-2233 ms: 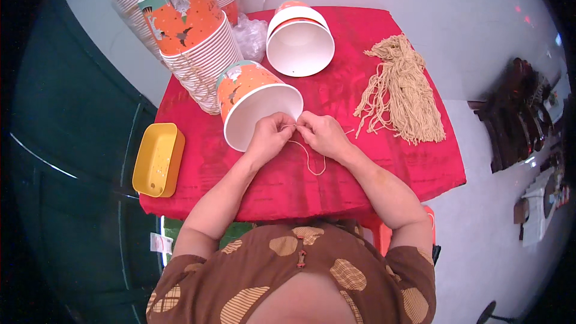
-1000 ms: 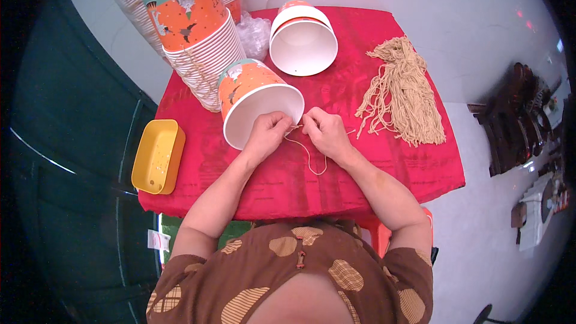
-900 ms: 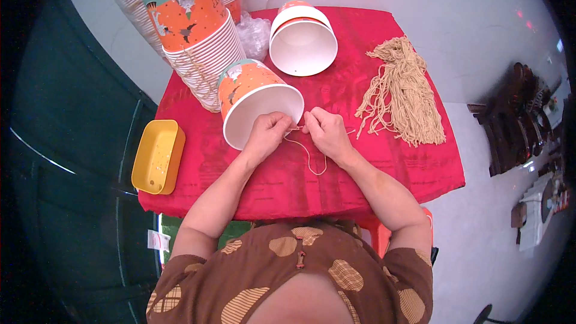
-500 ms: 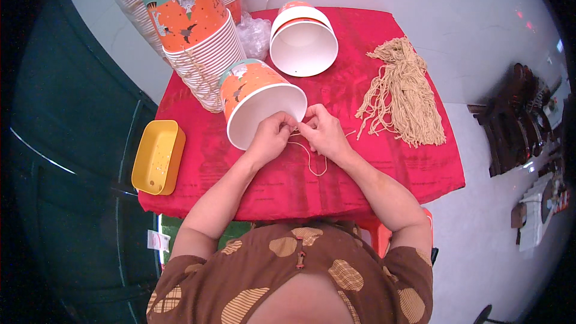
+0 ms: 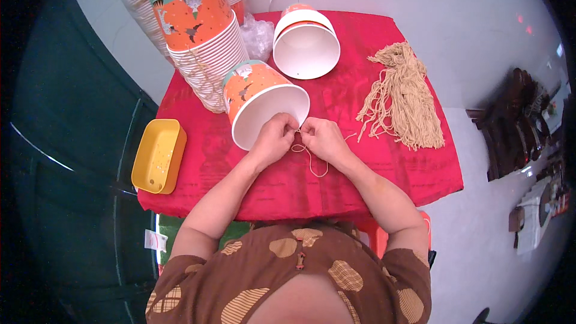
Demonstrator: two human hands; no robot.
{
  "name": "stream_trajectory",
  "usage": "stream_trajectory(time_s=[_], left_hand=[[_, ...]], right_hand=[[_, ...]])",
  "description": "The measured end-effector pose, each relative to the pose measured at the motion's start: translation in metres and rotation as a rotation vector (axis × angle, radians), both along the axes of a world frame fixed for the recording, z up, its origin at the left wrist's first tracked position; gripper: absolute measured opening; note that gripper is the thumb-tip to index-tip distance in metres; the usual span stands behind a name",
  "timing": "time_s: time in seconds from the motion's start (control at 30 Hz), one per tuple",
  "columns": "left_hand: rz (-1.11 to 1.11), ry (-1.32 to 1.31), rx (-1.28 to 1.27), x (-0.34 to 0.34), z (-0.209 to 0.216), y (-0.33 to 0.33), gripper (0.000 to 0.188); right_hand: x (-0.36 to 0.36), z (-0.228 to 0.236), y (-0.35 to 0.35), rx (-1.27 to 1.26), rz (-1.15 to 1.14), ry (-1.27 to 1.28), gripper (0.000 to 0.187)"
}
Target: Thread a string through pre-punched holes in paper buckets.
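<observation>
An orange and green paper bucket [image 5: 255,87] with a white inside lies tilted on the red-covered table, its mouth toward me. At the right of its rim, my left hand [image 5: 277,137] and my right hand [image 5: 324,139] pinch a thin tan string [image 5: 312,165] between their fingertips. Part of the left hand overlaps the bucket's mouth. A loop of the string hangs below the fingers onto the cloth. Whether the string passes through the bucket's wall is hidden by my fingers.
A tall stack of paper buckets [image 5: 207,54] stands at the back left, beside crumpled clear plastic [image 5: 257,37]. Nested buckets [image 5: 307,51] lie at the back. A bundle of tan strings [image 5: 411,105] is on the right, and a yellow tray [image 5: 144,171] on the left of the red tablecloth [image 5: 384,186].
My hands have drawn slightly apart, the string showing between the fingertips. The right hand has turned so its fingers lie lower. The bucket stays in about the same place.
</observation>
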State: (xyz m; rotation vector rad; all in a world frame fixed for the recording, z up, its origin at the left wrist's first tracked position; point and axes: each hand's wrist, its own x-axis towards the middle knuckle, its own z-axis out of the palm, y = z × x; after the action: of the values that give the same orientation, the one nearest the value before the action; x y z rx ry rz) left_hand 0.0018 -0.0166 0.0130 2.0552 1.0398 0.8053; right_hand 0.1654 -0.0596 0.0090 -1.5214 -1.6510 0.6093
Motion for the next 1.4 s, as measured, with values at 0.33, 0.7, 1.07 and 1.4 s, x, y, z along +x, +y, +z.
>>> stream_trajectory(time_s=[0.33,0.7,1.07,1.4], left_hand=[[-0.030,0.044,0.216,0.005,0.000,-0.005,0.012],[0.044,-0.018,0.092,0.007,-0.001,0.000,0.005],[0.050,-0.013,0.155,0.006,-0.003,0.001,0.006],[0.094,0.041,0.088,0.004,-0.003,0.002,0.006]], right_hand=[[0.005,-0.001,0.002,-0.064,0.072,0.169,0.009],[0.007,-0.007,0.002,0.012,0.017,0.163,0.011],[0.008,0.005,-0.006,0.085,0.060,-0.185,0.010],[0.006,0.005,-0.010,0.122,0.028,-0.193,0.009]])
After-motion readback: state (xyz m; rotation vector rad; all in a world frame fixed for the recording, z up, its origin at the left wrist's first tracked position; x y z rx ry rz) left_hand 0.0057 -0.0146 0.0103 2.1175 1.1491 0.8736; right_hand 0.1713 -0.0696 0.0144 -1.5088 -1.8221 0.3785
